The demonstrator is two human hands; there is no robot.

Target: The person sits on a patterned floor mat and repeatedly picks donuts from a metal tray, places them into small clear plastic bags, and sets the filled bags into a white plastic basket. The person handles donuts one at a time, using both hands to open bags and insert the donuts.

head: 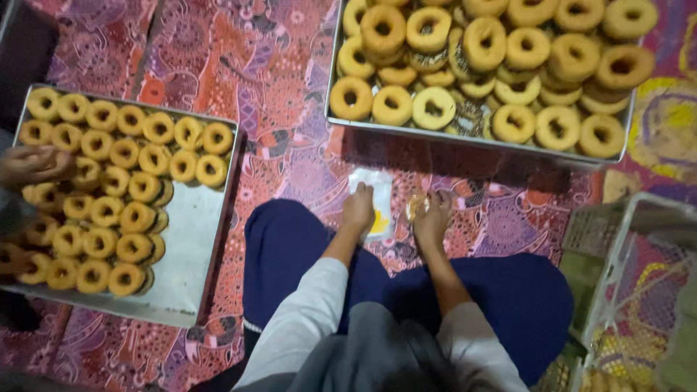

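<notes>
Packing step, as I judge: left hand (359, 210) pinching edge of clear plastic bag (377, 199) on patterned cloth floor; right hand (433, 218) closed around one ring pastry (417, 206) beside bag. Next needs bag mouth held open. Left tray (190, 247) partly filled with rows; co-worker's hand (29, 165) over it. Far tray (479, 139) heaped with ring pastries.

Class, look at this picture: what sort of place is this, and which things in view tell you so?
Probably a small home food-making spot, worked on the floor: two metal trays of ring-shaped cakes lie on a patterned mat, and the hands handle a small clear bag.
</notes>
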